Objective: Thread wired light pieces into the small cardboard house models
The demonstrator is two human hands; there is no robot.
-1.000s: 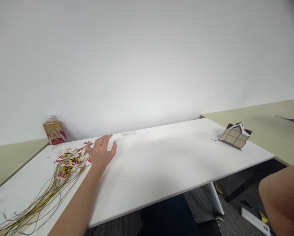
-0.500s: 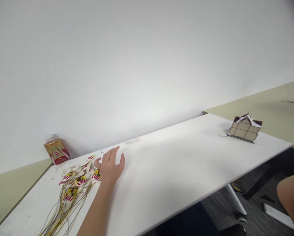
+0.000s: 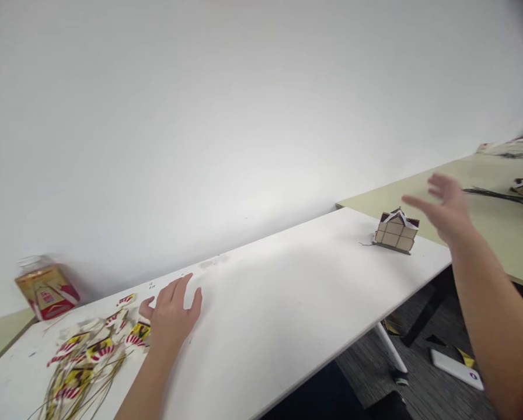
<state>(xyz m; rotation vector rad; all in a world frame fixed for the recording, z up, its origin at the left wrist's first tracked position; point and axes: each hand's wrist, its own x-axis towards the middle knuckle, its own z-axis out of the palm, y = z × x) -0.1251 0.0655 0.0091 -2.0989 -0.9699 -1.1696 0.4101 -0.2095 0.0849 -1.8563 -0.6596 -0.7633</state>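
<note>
My left hand [image 3: 171, 315] lies flat and open on the white table [image 3: 288, 303], its fingers spread, right beside a pile of small red, yellow and white paper flags on thin wire stems [image 3: 84, 364]. My right hand [image 3: 445, 207] is raised in the air with fingers stretched apart, holding nothing. It hovers just right of a small cardboard model house [image 3: 395, 231] with a white-edged roof, which stands near the table's far right end.
A red and gold bottle [image 3: 45, 286] stands against the white wall at the left. A pale green table [image 3: 484, 221] adjoins on the right, with dark wires [image 3: 491, 193] on it. On the grey floor lies a white flat object [image 3: 456, 368].
My right arm has risen from the lower right and reached up toward the model house. The view has swung; my left hand stays flat by the flags.
</note>
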